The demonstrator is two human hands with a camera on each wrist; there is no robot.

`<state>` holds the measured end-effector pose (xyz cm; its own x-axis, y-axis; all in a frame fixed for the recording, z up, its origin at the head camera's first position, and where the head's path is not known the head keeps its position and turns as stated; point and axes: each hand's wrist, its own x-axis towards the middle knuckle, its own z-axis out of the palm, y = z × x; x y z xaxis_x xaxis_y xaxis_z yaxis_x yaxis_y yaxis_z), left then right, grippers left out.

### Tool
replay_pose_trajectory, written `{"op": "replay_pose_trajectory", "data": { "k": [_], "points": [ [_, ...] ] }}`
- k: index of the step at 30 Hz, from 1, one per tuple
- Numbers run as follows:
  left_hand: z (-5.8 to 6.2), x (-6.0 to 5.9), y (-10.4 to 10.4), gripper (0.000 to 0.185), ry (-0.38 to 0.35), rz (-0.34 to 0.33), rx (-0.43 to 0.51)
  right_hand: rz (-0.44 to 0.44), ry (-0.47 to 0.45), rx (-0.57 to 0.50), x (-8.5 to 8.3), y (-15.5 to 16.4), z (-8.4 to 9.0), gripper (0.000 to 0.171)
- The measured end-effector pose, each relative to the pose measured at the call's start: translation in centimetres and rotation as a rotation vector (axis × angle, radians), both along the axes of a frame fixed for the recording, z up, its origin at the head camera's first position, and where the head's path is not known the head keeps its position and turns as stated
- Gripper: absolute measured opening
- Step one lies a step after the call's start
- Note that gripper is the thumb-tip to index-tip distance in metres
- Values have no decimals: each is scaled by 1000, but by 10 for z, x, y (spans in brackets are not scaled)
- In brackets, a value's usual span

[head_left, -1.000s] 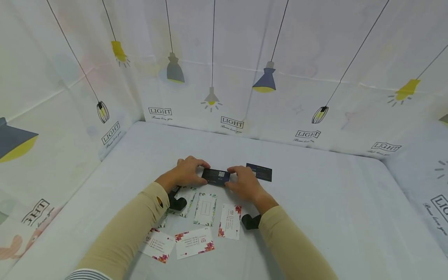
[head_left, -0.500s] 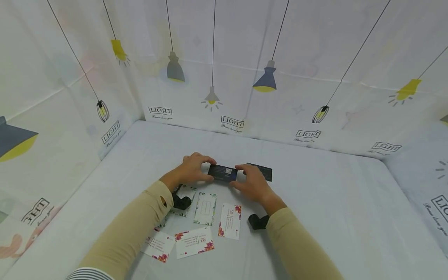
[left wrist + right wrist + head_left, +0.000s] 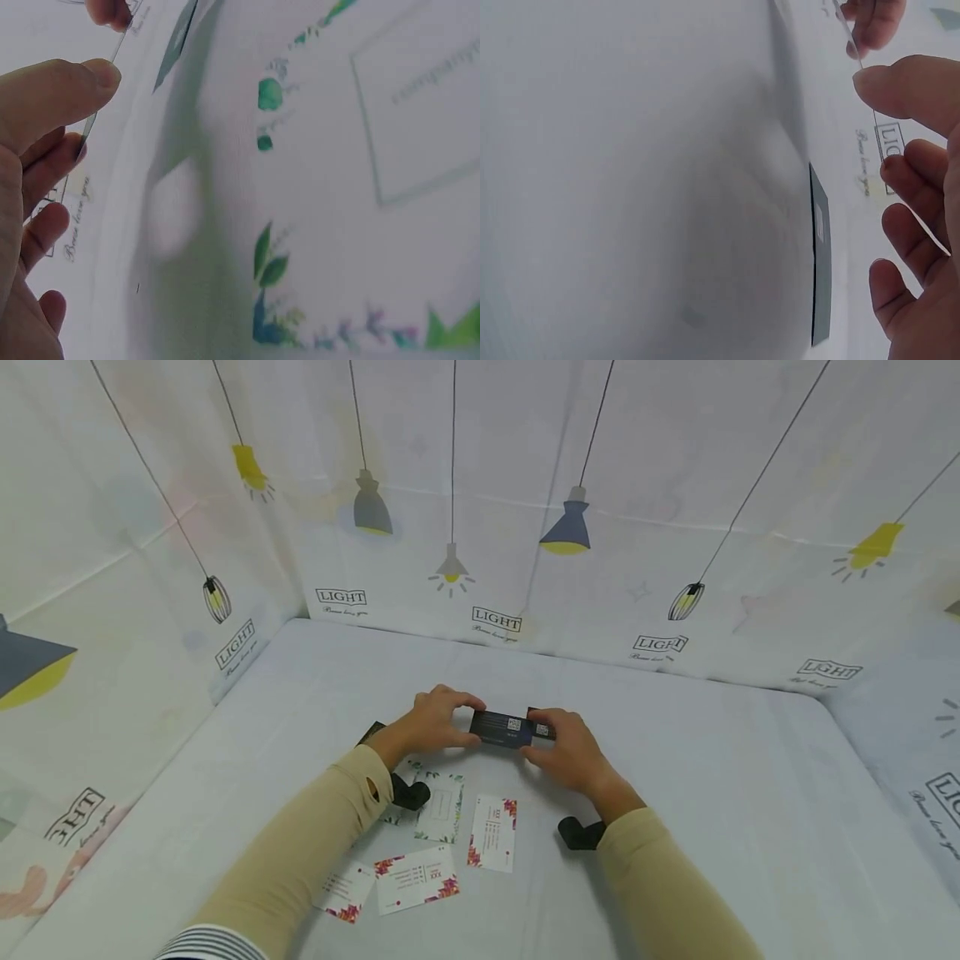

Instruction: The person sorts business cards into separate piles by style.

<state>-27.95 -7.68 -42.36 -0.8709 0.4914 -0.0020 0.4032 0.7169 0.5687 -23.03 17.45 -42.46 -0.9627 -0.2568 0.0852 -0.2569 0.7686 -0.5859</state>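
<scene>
Both hands hold one dark business card (image 3: 501, 728) by its short ends, just above the table. My left hand (image 3: 463, 722) pinches the left end and my right hand (image 3: 536, 736) the right end. The left wrist view shows the card edge-on (image 3: 103, 96) under my left thumb (image 3: 60, 97). Seen from the right wrist, the same thin edge (image 3: 861, 69) sits above my right thumb (image 3: 911, 88). A second dark card (image 3: 820, 262) lies flat on the table, mostly hidden behind my right hand (image 3: 546, 729).
Several white cards with floral corners lie nearer to me: a green-leafed one (image 3: 440, 807), a red-flowered one (image 3: 493, 832), and two more (image 3: 416, 878) (image 3: 343, 889). Another dark piece (image 3: 371, 732) lies by my left wrist. Printed fabric walls (image 3: 495, 568) enclose the white table (image 3: 712, 793).
Both hands carried the dark card to the right and slightly farther away. It now covers most of the second dark card.
</scene>
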Motion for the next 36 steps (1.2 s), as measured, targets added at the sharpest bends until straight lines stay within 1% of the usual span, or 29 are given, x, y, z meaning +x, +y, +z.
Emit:
{"op": "replay_pose_trajectory", "data": {
  "k": [4,7,12,15,19,25,28,32,36],
  "points": [
    [1,-1,11,53,-18,6,36,-25,10,-20,1,12,0,59],
    [0,-2,20,53,-26,-1,40,-33,9,-19,2,21,1,59],
    [0,-4,35,53,-45,-27,54,-47,-3,-12,2,34,0,58],
    [0,-6,44,52,-43,-41,57,-63,-24,-15,0,42,-1,57],
    [-5,-9,55,51,-35,-43,32,-73,-52,0,-1,51,-2,57],
    [-9,-11,72,49,-27,-36,18,-69,-35,10,-3,66,-1,54],
    [-15,-15,79,47,-14,-32,4,-71,-35,3,-5,71,-1,55],
    [-21,-19,86,45,-1,-13,2,-67,-38,0,-9,74,-5,57],
    [-24,-19,90,43,-8,15,17,-76,-48,2,-11,76,-9,56]
  ]
}}
